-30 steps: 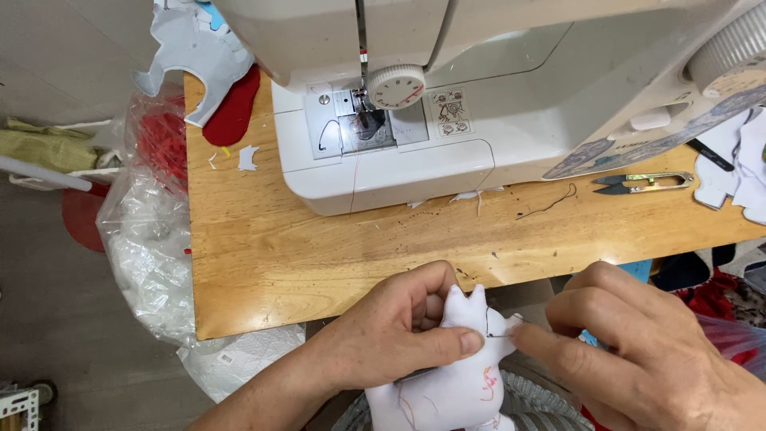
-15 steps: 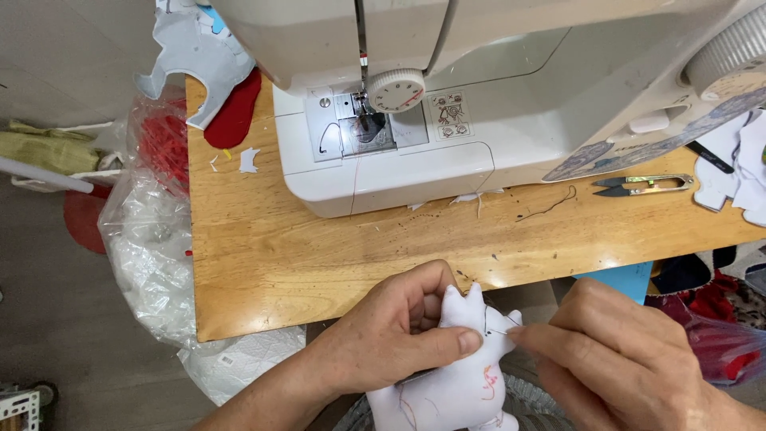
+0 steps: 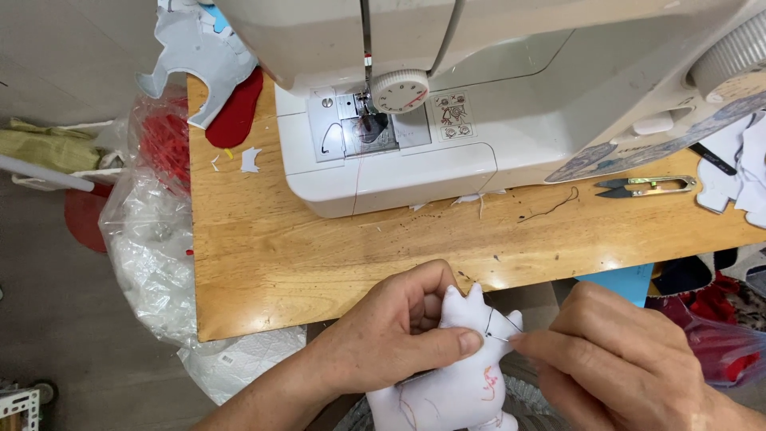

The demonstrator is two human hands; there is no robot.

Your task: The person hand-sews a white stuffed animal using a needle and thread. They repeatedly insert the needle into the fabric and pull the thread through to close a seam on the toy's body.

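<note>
My left hand [image 3: 399, 339] grips a small white stuffed fabric toy [image 3: 463, 375] with pointed ears, thumb pressed across its body. It is held just below the front edge of the wooden table [image 3: 263, 255]. My right hand [image 3: 614, 363] pinches a thin needle with dark thread [image 3: 503, 335] at the toy's right side, fingertips touching the fabric. Coloured stitching shows on the toy's lower part.
A white sewing machine [image 3: 479, 104] stands on the table's far half. Thread snips [image 3: 646, 187] lie at its right, beside white fabric cut-outs [image 3: 738, 172]. Red and grey fabric pieces [image 3: 215, 88] sit at the far left corner. Clear plastic bags [image 3: 152, 239] hang left of the table.
My right hand has drawn in to the toy's right side and now pinches the needle against the fabric. The left hand and toy have barely shifted.
</note>
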